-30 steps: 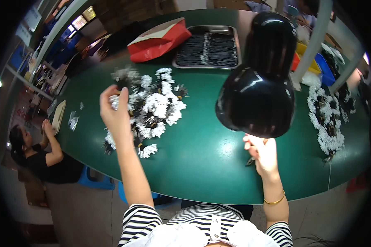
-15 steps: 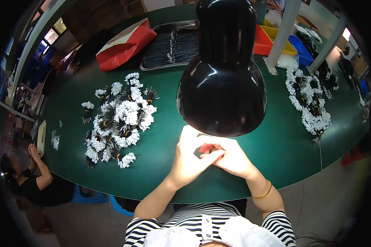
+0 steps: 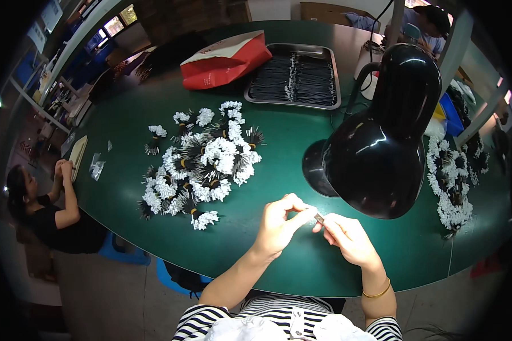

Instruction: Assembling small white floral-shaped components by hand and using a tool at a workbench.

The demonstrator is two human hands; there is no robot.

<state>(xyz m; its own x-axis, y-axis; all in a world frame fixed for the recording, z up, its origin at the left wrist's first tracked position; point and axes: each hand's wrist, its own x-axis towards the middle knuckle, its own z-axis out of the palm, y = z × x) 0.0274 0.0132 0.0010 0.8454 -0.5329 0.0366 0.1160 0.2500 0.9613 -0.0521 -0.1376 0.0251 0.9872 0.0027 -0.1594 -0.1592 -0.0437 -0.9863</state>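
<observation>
Two hands are used on one small dark piece, held up over the near part of the green table, just short of the black lamp & a bit to its left. By the L hand one end is pinched btwn thumb & finger, tips pressed tog.; by the R hand the other end is held in part-curled fingers. So each grip is closed, w/ no gap seen past the piece's own thickness. Exact kind of piece can't be told: too small, partly covered.

Step is judged to be fine 2-handed work, so a light but firm pinch is called for: if squeezed too hard, the piece could be bent; if too loose, it could be dropped. Ends only should be gripped, so the middle can be seen. Better light is prob. gained if it's brought nearer the lamp, w/o the shade being knocked.

White-tipped black bundles are heaped to the left of & beyond the L hand, so wide sweeps that way are best avoided. Metal tray w/ black strands & red-and-white bag are set well beyond; no reach to them is needed for this step.
</observation>
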